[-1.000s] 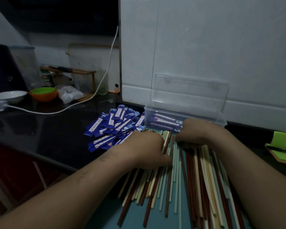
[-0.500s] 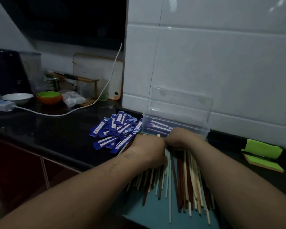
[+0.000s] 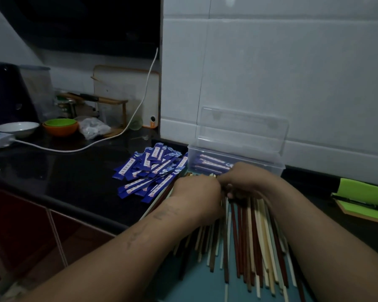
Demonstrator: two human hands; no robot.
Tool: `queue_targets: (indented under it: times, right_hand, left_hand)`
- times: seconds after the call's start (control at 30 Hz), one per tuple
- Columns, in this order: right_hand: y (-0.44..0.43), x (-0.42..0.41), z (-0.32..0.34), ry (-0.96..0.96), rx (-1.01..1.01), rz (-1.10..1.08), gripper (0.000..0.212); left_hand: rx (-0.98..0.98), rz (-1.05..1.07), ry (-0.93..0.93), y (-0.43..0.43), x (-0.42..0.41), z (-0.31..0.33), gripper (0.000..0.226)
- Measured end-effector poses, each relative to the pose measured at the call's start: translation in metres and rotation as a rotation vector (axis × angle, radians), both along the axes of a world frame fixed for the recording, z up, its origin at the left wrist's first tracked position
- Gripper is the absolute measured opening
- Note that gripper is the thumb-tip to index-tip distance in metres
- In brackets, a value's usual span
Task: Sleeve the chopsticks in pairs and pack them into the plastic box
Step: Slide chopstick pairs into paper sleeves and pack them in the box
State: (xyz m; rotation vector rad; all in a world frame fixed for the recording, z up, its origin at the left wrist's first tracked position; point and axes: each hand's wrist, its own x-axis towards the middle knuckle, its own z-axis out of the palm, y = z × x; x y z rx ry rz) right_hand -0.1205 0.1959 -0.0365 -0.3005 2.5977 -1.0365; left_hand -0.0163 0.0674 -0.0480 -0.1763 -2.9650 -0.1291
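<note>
Where a white tiled wall (image 3: 292, 73) meets a black countertop (image 3: 63, 171), a person works with both bare forearms reaching forward from the bottom of the view. A teal mat (image 3: 201, 284) lies at the counter's near edge, covered by a loose spread of chopsticks (image 3: 249, 236) in red-brown, cream and pale tones, lying roughly parallel and pointing toward the wall.

Behind them, against the wall, stands a clear plastic box (image 3: 192, 162) with its hinged lid (image 3: 242, 127) raised upright. A few blue sleeved pairs (image 3: 210, 163) already lie inside. Just left of the box sits a heap of empty blue paper sleeves (image 3: 153, 171).

Left hand (image 3: 196, 190) and right hand (image 3: 247, 179) meet over the chopsticks' far ends, just in front of the box. Both have fingers curled downward onto the sticks. I cannot tell whether either hand is actually gripping any.

Far right lies a green notepad (image 3: 362, 199). Far left, a white cable (image 3: 96, 144) crosses the counter near an orange bowl (image 3: 60, 130) and a white bowl (image 3: 18, 127).
</note>
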Motion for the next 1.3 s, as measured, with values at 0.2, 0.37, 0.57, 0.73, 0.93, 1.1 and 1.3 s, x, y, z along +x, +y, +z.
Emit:
queue_targets:
  times: [0.2, 0.37, 0.57, 0.73, 0.93, 1.1, 1.3]
  right_hand:
    - [0.01, 0.0, -0.009, -0.013, -0.167, -0.07, 0.018]
    - [0.019, -0.001, -0.01, -0.085, -0.492, -0.063, 0.014]
    - [0.013, 0.002, -0.003, -0.087, -0.658, -0.018, 0.019]
    - [0.014, 0.005, -0.004, -0.094, -0.614, 0.002, 0.021]
    - [0.015, 0.007, -0.004, -0.066, -0.463, 0.011, 0.019]
    - [0.022, 0.003, -0.005, 0.322, 0.144, 0.018, 0.022]
    - [0.016, 0.006, -0.007, 0.406, 0.505, 0.054, 0.028]
  left_hand:
    - [0.146, 0.122, -0.09, -0.005, -0.003, 0.003, 0.037]
    - [0.489, 0.147, -0.177, -0.018, 0.0, 0.013, 0.032]
    - [0.811, 0.1, -0.329, -0.019, 0.004, 0.013, 0.022]
    - [0.927, 0.072, -0.33, -0.021, 0.009, 0.015, 0.027]
    - [0.811, 0.112, -0.082, -0.025, 0.006, 0.008, 0.024]
    - [0.807, 0.095, -0.087, -0.024, 0.005, 0.005, 0.021]
    - [0.787, 0.097, -0.076, -0.022, 0.003, -0.001, 0.016]
